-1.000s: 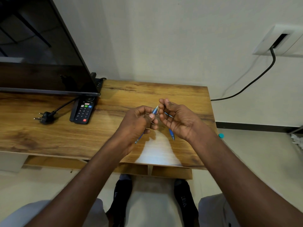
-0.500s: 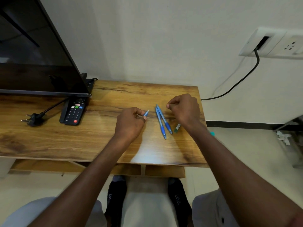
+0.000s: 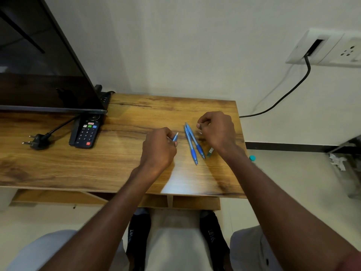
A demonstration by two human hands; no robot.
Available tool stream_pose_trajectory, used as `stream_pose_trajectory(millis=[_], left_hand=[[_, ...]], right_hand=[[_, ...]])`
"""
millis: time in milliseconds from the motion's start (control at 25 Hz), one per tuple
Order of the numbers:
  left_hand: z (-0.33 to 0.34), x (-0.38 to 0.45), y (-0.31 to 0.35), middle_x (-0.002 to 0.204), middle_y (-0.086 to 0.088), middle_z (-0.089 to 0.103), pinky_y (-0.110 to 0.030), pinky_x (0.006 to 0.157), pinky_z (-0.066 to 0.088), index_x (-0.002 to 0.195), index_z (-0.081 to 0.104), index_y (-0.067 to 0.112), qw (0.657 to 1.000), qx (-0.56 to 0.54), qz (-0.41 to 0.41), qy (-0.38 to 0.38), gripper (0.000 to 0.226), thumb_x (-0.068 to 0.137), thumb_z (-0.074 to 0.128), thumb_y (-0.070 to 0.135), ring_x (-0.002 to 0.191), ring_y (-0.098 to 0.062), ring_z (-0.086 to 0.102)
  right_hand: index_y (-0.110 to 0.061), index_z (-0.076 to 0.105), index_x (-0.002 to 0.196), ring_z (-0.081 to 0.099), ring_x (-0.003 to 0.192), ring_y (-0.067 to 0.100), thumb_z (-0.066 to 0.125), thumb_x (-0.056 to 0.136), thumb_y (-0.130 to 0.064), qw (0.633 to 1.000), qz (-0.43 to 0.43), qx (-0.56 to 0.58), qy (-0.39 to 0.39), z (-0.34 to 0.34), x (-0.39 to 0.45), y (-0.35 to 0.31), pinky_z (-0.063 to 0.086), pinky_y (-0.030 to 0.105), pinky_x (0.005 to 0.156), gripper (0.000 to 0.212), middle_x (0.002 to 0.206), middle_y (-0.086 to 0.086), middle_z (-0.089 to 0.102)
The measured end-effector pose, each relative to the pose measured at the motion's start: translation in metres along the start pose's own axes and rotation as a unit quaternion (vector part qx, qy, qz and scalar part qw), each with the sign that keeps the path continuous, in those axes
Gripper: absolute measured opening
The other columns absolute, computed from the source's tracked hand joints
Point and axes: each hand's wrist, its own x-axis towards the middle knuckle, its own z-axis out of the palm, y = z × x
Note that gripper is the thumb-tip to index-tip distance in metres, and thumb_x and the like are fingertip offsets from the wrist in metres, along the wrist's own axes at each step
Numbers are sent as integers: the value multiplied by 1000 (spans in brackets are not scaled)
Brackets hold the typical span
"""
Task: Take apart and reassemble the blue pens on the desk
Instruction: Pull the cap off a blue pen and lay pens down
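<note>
Since half a second back nothing much moved. Left hand pinched a blue pen piece; right hand gripped maybe a small part. Two blue pens lay whole on the bench, so reassembly was unfinished.

A glossy wood-grain desk is catching glare at lower centre, two smooth blue plastic pens are shining, and the upper-left screen is reflecting glassily.
</note>
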Motion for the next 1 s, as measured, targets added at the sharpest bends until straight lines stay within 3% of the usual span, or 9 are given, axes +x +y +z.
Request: stream_pose_trajectory(millis=[80,200,320,440,560,680,1000], left_hand=[[1,-1,-1,103,-2,73,-25,69,46,118,73,15,1000,21,1,-1,23,95,76,15,87,-12,64],[5,-2,-2,104,-1,72,-30,76,53,119,72,16,998,56,18,-3,25,95,76,15,90,-13,66],[7,-2,1,107,-1,71,-30,76,52,118,70,17,996,82,18,4,27,93,78,16,92,-13,64],[8,1,3,110,-1,69,-30,75,48,119,69,17,994,106,13,7,28,93,79,18,92,-13,59],[6,3,5,104,3,61,-30,71,42,121,66,15,994,105,0,-1,33,92,80,21,90,-13,55],[7,4,4,110,-2,65,-30,72,40,126,65,15,994,112,1,0,41,90,82,24,92,-13,55],[9,3,4,118,-3,65,-29,75,40,127,63,16,993,118,13,0,45,89,83,28,96,-10,50]], right_hand=[[-26,80,90,68,84,8,73,95,-14,999,14,31,30,-10,1,1,56,27,70,14,85,-12,71],[-20,78,95,66,84,13,74,96,-21,997,71,-4,38,-25,-4,14,43,21,58,5,92,-4,74],[-15,72,92,66,80,19,78,92,-42,990,120,-65,-25,-28,-13,30,40,26,55,28,87,3,72],[-15,63,93,64,84,20,81,85,-55,987,108,-95,-73,-22,-18,34,40,29,57,45,87,2,65],[-16,62,100,62,88,20,84,86,-44,989,83,-106,-60,-20,-17,31,53,36,68,39,94,2,66],[-14,65,103,65,90,22,79,90,-26,989,83,-104,-59,-20,-13,29,60,40,78,22,97,5,69],[-13,77,93,67,85,17,76,94,-19,991,122,8,-60,-31,-9,22,62,37,75,6,91,3,72]])
